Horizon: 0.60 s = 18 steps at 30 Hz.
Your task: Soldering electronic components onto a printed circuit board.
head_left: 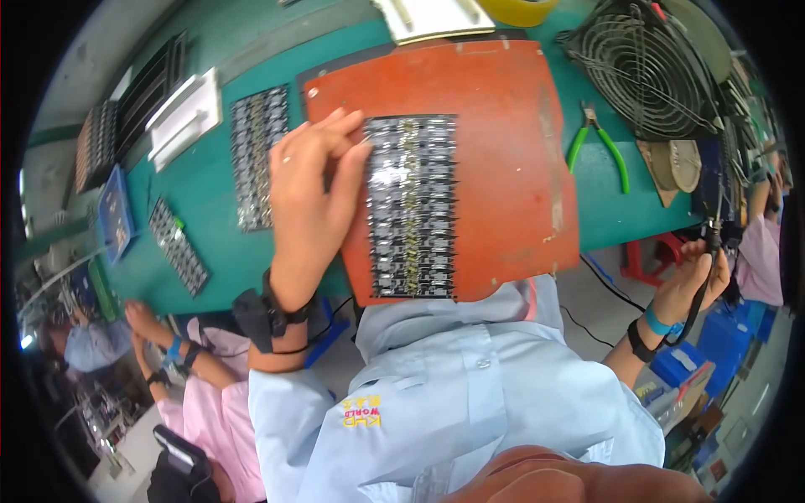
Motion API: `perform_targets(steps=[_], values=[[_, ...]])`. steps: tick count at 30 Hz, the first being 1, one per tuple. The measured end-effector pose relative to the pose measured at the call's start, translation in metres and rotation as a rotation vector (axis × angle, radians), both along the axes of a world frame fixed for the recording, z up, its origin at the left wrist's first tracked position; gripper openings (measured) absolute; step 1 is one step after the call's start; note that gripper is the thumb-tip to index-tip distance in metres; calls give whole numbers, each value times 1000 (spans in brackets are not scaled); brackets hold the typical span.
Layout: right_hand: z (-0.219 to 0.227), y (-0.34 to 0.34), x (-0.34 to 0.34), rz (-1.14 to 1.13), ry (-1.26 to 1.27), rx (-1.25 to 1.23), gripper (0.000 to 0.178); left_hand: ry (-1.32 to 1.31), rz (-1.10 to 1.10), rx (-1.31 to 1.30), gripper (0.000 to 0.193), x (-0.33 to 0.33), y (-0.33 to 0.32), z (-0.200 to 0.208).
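A black circuit board panel [429,205], covered in rows of small shiny parts, lies on a worn orange-red work board [507,168] in front of me. My left hand [314,172] is at its upper left edge, fingers curled and thumb against the rim, closed on that edge. Far to the right, away from the panel, my right hand [698,272] is closed around a soldering iron [714,239]. Its tip points up and away from me, and a dark cable hangs down past my wrist.
Left of the work board lie a second panel [250,159] and a smaller one [178,247], with a blue tray [116,214] beyond. Green-handled cutters [597,147] sit at right, near a wire-guarded fan [641,71] and a sponge [683,163]. A co-worker in pink [214,411] is at lower left.
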State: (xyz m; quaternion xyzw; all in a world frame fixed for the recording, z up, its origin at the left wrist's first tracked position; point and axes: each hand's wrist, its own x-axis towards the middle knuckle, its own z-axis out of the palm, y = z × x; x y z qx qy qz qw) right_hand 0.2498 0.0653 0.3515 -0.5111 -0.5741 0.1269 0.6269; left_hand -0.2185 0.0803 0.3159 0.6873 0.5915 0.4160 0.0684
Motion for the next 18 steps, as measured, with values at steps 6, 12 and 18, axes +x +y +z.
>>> perform_targets(steps=[6, 12, 18], values=[[-4, -28, -2, -104, -72, -185, 34, 6, -9, 98, 17, 5, -52, 0], [-15, -27, -37, 350, 171, -174, 41, 4, 22, -17, 17, -5, -55, -8], [-71, 28, -117, 615, 83, -193, 49, -66, -142, -23, 18, 1, -18, -55]])
